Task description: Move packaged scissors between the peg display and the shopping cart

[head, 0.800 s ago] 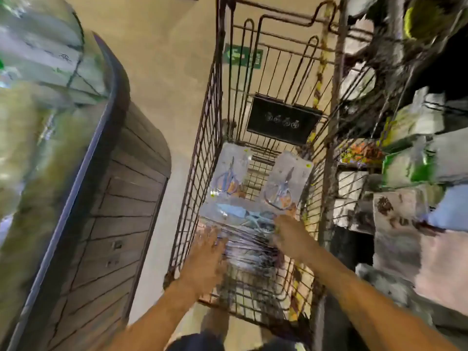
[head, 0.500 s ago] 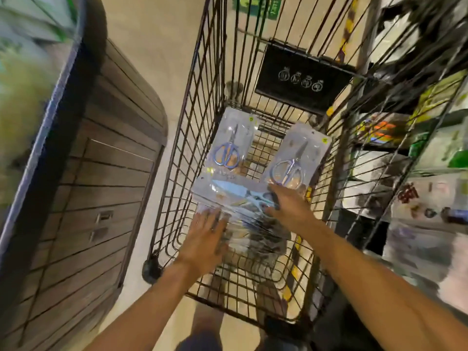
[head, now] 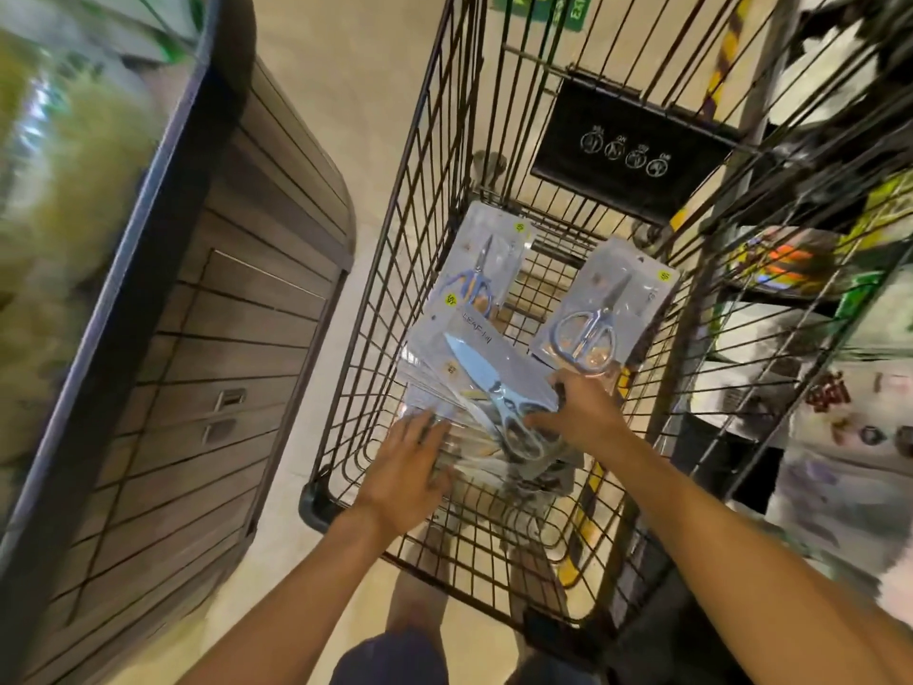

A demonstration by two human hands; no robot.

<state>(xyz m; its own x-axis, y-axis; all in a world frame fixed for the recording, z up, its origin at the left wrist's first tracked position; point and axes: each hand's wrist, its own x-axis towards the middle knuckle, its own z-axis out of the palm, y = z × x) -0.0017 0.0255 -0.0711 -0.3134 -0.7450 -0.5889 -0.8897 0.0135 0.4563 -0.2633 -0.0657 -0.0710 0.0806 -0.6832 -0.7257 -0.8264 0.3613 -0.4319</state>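
Shop aisle, beige floor (head: 316, 437) — in the black wire shopping cart (head: 395, 289) lie clear-packed scissors (head: 474, 388); left hand (head: 405, 467) presses them flat-fingered, right hand (head: 578, 412) pinches the top pack.

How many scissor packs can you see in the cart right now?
3 clearly: one at the far left, one at the far right, one atop the stack under both hands. The stack holds more packs beneath it, too overlapped to count.

Both bare forearms extended forward and down. Left hand (head: 405, 479) flat, fingers straight, palm down. Right hand (head: 583, 412) fingers curled, gripping.
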